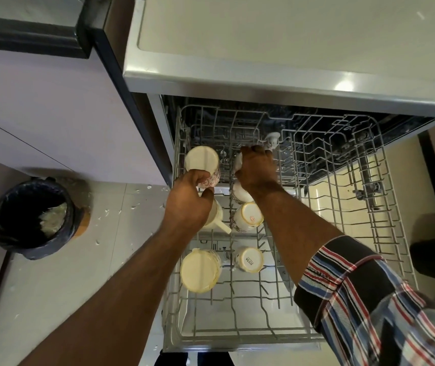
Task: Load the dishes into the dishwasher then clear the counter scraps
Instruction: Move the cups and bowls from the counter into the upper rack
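The dishwasher's upper wire rack (385,233) is pulled out below the counter. Several cream cups stand upside down along its left side. My left hand (188,200) grips a patterned cup (202,162) at the rack's far left, base up. My right hand (256,167) curls over another white cup (238,161) in the second row, mostly hiding it. Nearer to me sit more inverted cups (248,216), (248,259), a large one (201,270), and a cream jug (216,216) partly under my left hand.
The steel-edged counter (263,75) overhangs the rack's far end. A black-lined waste bin (30,217) with scraps inside stands on the floor to the left, with white bits scattered around it. The rack's right half holds no dishes.
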The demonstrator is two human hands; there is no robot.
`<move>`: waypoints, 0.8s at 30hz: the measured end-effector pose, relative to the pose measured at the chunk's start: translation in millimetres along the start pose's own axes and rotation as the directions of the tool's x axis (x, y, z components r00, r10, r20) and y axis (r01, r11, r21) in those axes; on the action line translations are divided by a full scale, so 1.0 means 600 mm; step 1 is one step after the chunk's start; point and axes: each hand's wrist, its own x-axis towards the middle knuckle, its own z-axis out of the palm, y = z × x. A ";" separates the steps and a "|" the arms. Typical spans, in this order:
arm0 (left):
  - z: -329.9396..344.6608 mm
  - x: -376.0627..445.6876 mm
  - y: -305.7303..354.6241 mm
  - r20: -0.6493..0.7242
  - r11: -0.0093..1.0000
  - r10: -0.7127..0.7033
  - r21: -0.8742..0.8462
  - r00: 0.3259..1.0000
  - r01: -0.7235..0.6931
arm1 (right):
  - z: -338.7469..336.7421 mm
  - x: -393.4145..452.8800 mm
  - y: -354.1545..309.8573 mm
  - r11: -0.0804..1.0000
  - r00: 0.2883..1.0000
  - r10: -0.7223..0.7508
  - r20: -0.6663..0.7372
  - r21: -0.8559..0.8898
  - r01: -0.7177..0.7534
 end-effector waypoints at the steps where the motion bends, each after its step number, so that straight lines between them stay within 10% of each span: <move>1: 0.000 0.001 -0.003 -0.001 1.000 0.006 0.006 1.000 -0.006 | 0.004 0.000 0.001 1.000 1.000 -0.020 0.015 -0.005 0.020; 12: -0.004 -0.004 -0.016 0.217 0.966 0.036 0.242 0.976 -0.090 | -0.052 -0.025 -0.037 0.815 0.972 -0.183 0.147 0.575 0.066; 24: 0.008 -0.023 -0.025 0.259 0.815 0.198 0.493 0.945 -0.306 | 0.010 0.000 -0.070 0.828 0.981 -0.192 0.034 0.542 0.143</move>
